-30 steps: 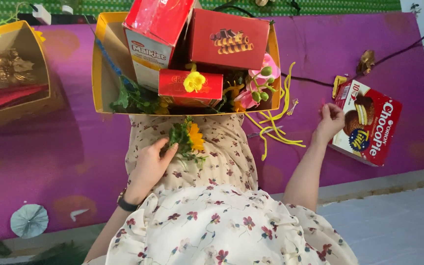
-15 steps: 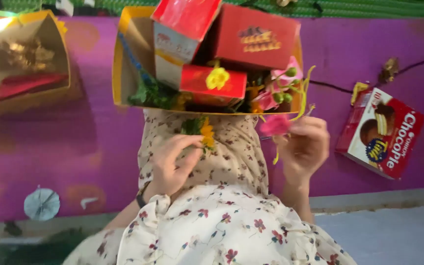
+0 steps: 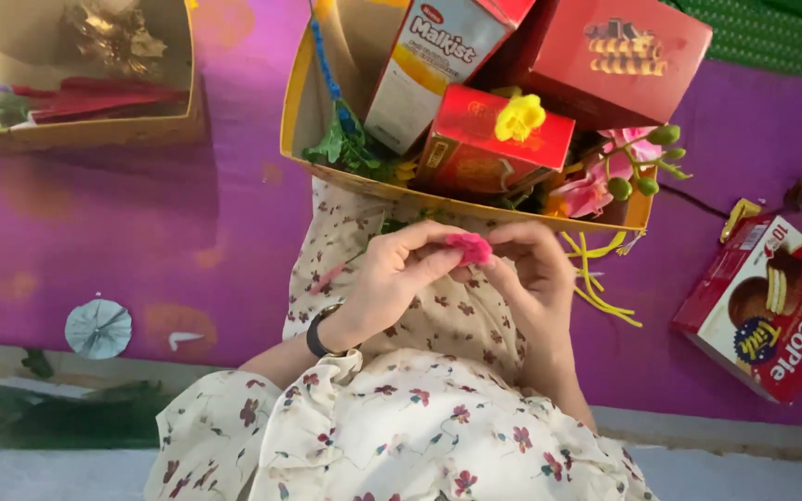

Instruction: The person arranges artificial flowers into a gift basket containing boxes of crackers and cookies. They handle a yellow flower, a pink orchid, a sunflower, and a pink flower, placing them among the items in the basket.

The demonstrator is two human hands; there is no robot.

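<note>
Purple cloth (image 3: 187, 232) covers the floor where you work, with a green mat along its far edge. Your left hand (image 3: 392, 283) and right hand (image 3: 536, 274) meet over your lap, above the floral dress (image 3: 420, 427), and both sets of fingers are pinched together on a small pink flower (image 3: 469, 247) held between them. The flower sits just short of the near rim of the yellow basket (image 3: 301, 111), which carries red snack boxes (image 3: 624, 51), a yellow flower (image 3: 520, 116), a pink orchid sprig (image 3: 605, 181) and green leaves. Judge the pink flower as very light, soft and easily crushed: its petals appear thin, like fabric or paper, and will crease under firm pressure. Take hold at the base or stem end, not across the petals, and keep the pinch gentle. Whether a stem is attached cannot be told, since the fingers cover the underside. Yellow ribbon strands (image 3: 596, 283) trail from the basket beside your right hand. A red pie box (image 3: 768, 311) lies well apart on the right, a second open box (image 3: 95, 83) on the far left, and a small grey paper disc (image 3: 97, 327) near the cloth's edge.
</note>
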